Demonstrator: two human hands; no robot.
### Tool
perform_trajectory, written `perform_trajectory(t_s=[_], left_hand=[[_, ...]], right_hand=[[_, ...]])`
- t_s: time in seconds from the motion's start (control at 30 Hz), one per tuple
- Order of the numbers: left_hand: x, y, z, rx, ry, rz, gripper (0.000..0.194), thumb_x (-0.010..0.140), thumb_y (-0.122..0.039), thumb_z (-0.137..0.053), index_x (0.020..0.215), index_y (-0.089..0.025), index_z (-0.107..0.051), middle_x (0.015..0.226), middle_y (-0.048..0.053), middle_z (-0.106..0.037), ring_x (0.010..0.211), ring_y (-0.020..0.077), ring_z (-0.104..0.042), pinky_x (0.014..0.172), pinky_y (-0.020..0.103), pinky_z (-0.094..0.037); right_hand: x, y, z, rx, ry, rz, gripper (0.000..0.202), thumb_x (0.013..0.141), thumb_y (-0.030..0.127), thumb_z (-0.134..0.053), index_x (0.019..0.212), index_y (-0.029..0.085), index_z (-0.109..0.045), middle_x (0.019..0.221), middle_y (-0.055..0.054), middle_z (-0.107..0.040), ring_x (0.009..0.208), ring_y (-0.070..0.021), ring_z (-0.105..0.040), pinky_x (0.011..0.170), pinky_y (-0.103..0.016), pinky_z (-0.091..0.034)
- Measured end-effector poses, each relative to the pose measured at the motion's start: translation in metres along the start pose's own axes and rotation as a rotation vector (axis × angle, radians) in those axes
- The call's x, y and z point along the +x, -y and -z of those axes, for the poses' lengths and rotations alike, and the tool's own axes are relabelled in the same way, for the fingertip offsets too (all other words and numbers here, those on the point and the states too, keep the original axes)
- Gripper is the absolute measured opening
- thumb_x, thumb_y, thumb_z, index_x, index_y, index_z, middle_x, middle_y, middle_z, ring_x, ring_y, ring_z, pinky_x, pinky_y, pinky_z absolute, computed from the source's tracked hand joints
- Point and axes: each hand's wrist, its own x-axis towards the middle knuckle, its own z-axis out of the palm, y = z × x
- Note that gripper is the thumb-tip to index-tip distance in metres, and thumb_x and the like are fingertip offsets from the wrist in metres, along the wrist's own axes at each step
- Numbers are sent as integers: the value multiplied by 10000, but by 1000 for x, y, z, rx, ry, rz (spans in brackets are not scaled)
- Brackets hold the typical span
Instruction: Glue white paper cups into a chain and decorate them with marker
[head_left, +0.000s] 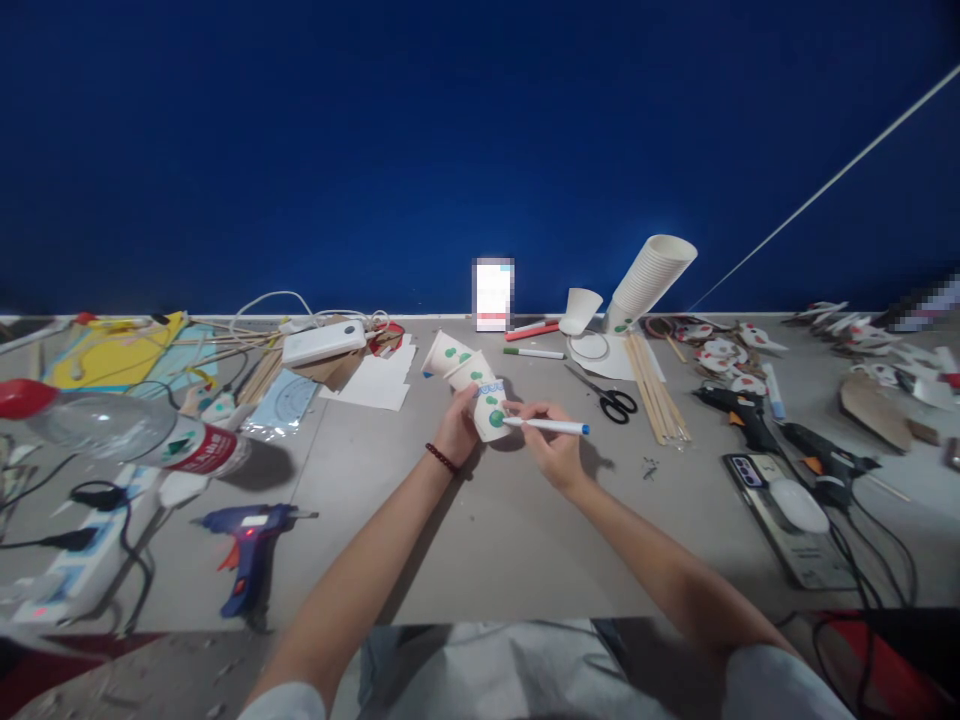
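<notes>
A row of white paper cups [491, 421] with green dots, joined or nested at an angle, extends up and left from my left hand [459, 428], whose fingers are wrapped round the nearest cup. Blue scalloped marks run along that cup's upper edge. My right hand [553, 446] pinches a white marker [559, 426] with a blue end at the right; its tip is at the cup's side, near a green dot. Just beyond the cups lies a green-and-white marker [534, 353].
Black scissors [611, 398], wooden sticks [655, 390] and a cup stack [651, 278] are right of centre. A blue glue gun [247, 550], plastic bottle [142, 430] and power strip [94, 555] lie left. Two black glue guns and a phone [787, 520] are at right.
</notes>
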Motion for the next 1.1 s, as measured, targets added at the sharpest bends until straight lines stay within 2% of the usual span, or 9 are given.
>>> perform_trajectory(t_s=[0.13,0.3,0.6,0.83,1.1], left_hand=[[0,-1,-1,5,7,7,348,811,-303,-753,1117,-154,-684,1002,95,-775,938,265,-736,957,426,-543],[1,0,0,24,-1,2,354,813,-297,-755,1126,-149,-683,1030,102,-774,975,274,-734,979,428,-529],[2,2,3,10,1,6,425,791,-314,-777,1178,-174,-670,1053,93,-770,985,277,-734,949,412,-535],[1,2,2,11,-1,-12,383,795,-281,-777,1147,-161,-682,1076,103,-765,976,270,-729,929,398,-534],[1,2,2,5,-6,13,390,789,-295,-779,1135,-145,-680,1020,105,-767,930,261,-727,910,391,-532]], right_hand=[[2,-3,-1,109,-43,-78,211,888,438,-679,878,254,-576,1001,-107,-810,1072,-303,-770,873,-440,-638],[1,-5,-2,71,-67,-98,256,873,485,-697,878,248,-600,1008,-103,-806,1092,-299,-765,932,-444,-630],[0,-8,1,-13,-25,-67,202,895,438,-678,887,240,-636,1029,-93,-796,1111,-291,-756,941,-420,-627],[1,-7,-2,3,-50,-67,147,885,379,-668,873,239,-624,980,-84,-803,1086,-291,-767,918,-417,-634],[1,-4,-3,20,-69,-92,174,869,402,-673,847,245,-602,978,-88,-801,1071,-290,-768,890,-421,-645]])
